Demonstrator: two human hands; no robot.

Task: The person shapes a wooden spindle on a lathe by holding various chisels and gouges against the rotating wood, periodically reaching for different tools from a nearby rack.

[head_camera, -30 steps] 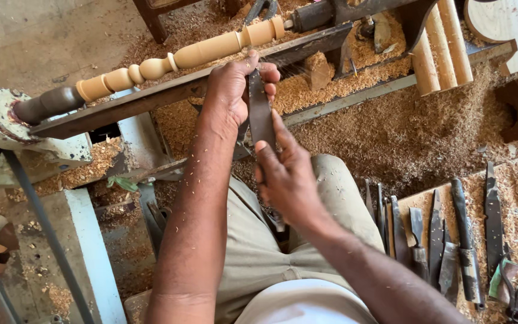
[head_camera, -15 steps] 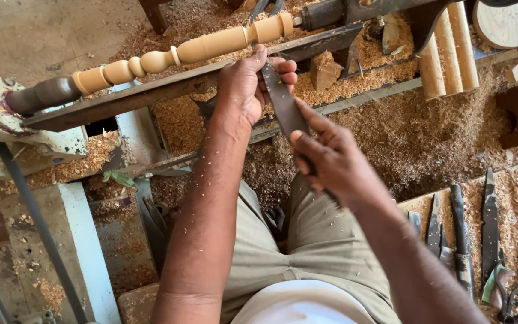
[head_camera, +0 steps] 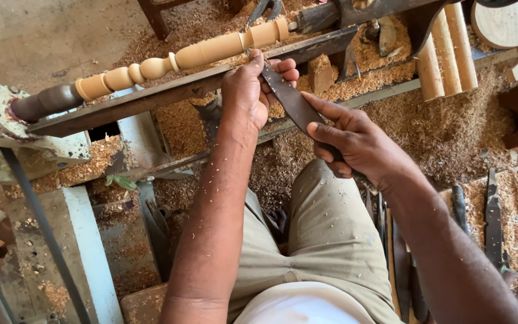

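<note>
Left hand (head_camera: 248, 93) wraps the front end of a long flat chisel (head_camera: 295, 107), fingers curled around the blade, pressing it onto the dark tool rest (head_camera: 169, 93). Right hand (head_camera: 355, 144) grips the chisel's back end, fingers closed on it. Chisel tip sits just below the pale turned spindle (head_camera: 193, 55) mounted on the lathe; contact unclear. Sawdust (head_camera: 445, 129) everywhere. More chisels (head_camera: 493, 219) lie on the right, wooden dowels (head_camera: 445, 51) beyond.
</note>
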